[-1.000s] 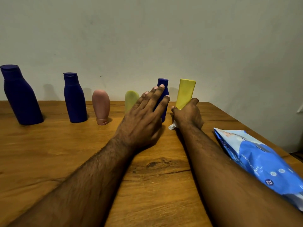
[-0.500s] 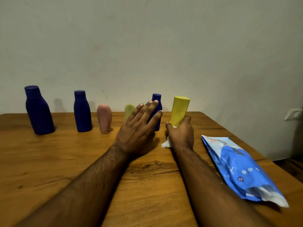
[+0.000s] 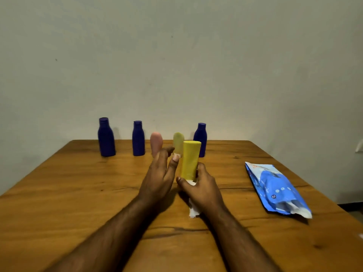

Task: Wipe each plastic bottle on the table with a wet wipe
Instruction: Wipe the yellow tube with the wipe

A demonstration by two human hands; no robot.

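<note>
Along the back of the wooden counter (image 3: 78,193), two dark blue bottles (image 3: 106,137), a pink bottle (image 3: 156,143), a pale green bottle (image 3: 178,141) and a third blue bottle (image 3: 200,137) were lined up. Nearer, the left hand (image 3: 160,174) was held open, fingers straight, beside the yellow bottle (image 3: 190,160), which was gripped upright with a white wet wipe (image 3: 193,210) by the right hand (image 3: 200,188). Well apart on the right, a blue wipes pack (image 3: 275,188) was laid flat.

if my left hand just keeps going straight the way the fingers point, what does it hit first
Most likely the pink bottle: the left hand points up and away, its fingertips overlapping that bottle's base. The pale green bottle stands close beside; depth is unclear.
</note>
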